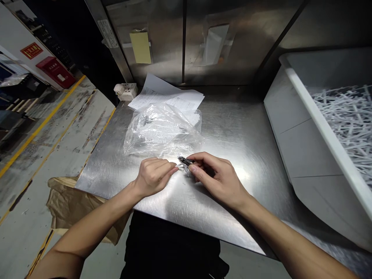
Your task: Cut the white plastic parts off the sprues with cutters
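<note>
My left hand (157, 175) is closed in a pinch on a thin white plastic stick (179, 165), whose tip pokes out past the thumb. Opposite it, my right hand (216, 174) grips a small dark metal tool that looks like a nail clipper (185, 160), its jaw end at the stick's tip. Whether the jaws touch the stick is too small to tell. Just beyond both hands lies a clear plastic bag (162, 130) with small white pieces in it. Some clear film shows below the clipper.
A large grey-white bin (314, 128) full of thin white sticks (348, 124) stands at the right. Printed sheets (171, 95) lie behind the bag, beside a white power socket (126, 92). The metal table (241, 128) ends near my body; brown paper (72, 205) hangs below its left edge.
</note>
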### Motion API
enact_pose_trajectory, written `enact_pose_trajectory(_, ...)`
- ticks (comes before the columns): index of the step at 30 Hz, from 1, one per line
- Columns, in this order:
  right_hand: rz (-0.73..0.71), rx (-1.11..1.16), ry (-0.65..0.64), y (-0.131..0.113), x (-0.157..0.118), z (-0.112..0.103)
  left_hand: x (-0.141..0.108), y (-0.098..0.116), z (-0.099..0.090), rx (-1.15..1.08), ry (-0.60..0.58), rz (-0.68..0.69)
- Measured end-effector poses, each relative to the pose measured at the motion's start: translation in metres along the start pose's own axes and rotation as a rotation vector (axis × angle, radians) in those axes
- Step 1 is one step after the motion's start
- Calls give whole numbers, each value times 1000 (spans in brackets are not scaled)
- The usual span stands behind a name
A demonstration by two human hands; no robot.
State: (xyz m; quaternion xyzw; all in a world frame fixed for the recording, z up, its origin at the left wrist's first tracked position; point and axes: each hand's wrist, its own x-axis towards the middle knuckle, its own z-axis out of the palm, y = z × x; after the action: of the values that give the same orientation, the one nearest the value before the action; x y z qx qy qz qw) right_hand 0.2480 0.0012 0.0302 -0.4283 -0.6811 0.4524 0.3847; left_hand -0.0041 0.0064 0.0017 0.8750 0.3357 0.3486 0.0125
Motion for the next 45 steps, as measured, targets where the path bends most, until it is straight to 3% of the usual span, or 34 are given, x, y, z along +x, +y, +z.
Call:
enact_pose_trajectory(8,-17,5,-65,1,0,-7,1,-1,-1,-17,5,13)
enact_pose_trajectory(17,-185,-93,-49,1,1,-11,0,-2,0,-31,19,46)
enact_pose_trajectory(22,-121,-63,-66,3,-1,-6,1,-1,0,-26,10,54)
enact_pose_trajectory(29,180,83,-12,7,1,6,0,1,2,5,-29,4)
enact_pose_trajectory(32,242,144,-19,7,4,6,1,1,2,12,-40,-9)
enact_pose_trajectory(36,219,155,-33,8,6,-1,2,1,1,2,11,-23)
enact_pose_trajectory(45,110,-49,-47,9,5,-14,3,2,-7,-56,60,-121)
